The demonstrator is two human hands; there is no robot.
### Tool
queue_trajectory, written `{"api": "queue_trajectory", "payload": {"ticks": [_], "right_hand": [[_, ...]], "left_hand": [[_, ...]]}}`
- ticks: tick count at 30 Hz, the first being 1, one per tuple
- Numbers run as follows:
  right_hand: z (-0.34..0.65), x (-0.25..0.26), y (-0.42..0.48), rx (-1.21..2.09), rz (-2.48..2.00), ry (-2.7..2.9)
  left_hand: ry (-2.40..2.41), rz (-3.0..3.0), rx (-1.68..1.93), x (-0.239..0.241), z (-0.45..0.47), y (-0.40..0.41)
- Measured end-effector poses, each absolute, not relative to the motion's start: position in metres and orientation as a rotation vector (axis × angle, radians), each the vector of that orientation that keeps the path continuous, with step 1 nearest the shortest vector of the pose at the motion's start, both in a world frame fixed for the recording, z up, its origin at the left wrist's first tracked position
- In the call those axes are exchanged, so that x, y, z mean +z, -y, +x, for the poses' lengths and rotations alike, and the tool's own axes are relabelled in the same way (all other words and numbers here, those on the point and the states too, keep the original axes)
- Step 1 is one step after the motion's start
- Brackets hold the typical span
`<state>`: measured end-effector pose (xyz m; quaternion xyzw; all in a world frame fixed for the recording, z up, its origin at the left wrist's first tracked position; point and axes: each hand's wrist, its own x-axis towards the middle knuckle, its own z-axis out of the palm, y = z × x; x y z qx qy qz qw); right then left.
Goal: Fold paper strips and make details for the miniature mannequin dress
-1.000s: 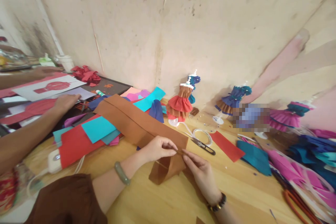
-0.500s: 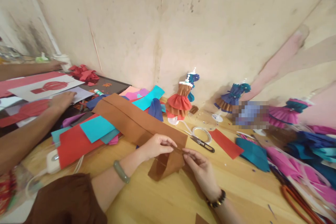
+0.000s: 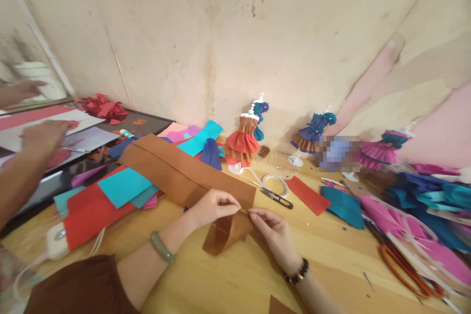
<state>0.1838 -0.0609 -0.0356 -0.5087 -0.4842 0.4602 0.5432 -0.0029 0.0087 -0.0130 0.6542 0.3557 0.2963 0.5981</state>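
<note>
My left hand (image 3: 215,210) pinches the upper edge of a small brown strip (image 3: 223,236), which looks like fabric or crepe paper. On the other side of that edge, my right hand (image 3: 274,235) grips the same strip between thumb and forefinger. Below the fingers the strip hangs in a loose fold over the wooden table. A long, creased brown sheet (image 3: 165,164) lies just behind my hands. Black thread snips (image 3: 277,198) and a coil of white cord (image 3: 286,186) rest beyond my right hand.
Miniature dress forms, one in a brown and red dress (image 3: 243,137), stand along the wall. Orange-handled scissors (image 3: 405,274) and pink cloth (image 3: 393,221) lie right. Red sheets (image 3: 88,211) and a white power strip (image 3: 57,240) are left. Another person's hand (image 3: 44,140) is over papers.
The view has shifted, so most things sit slightly further left. My fingertips have drawn closer together along the brown strip. The other person's arms have moved left.
</note>
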Motion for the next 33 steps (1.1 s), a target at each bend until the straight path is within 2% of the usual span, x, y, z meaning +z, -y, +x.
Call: {"api": "queue_trajectory", "payload": {"ticks": [14,20,33], "right_hand": [[0.176,-0.036,0.065,0.932,-1.191,1.362],[0.176,-0.038,0.064,1.02,-1.059,1.316],[0.176,-0.034,0.067,0.836,-1.178,1.315]], "left_hand": [[-0.783,1.592,0.617,-0.007,0.002,-0.001],[-0.82,1.856,0.77,-0.002,0.006,0.009],[-0.889,2.241,0.768,0.0,0.006,0.013]]}}
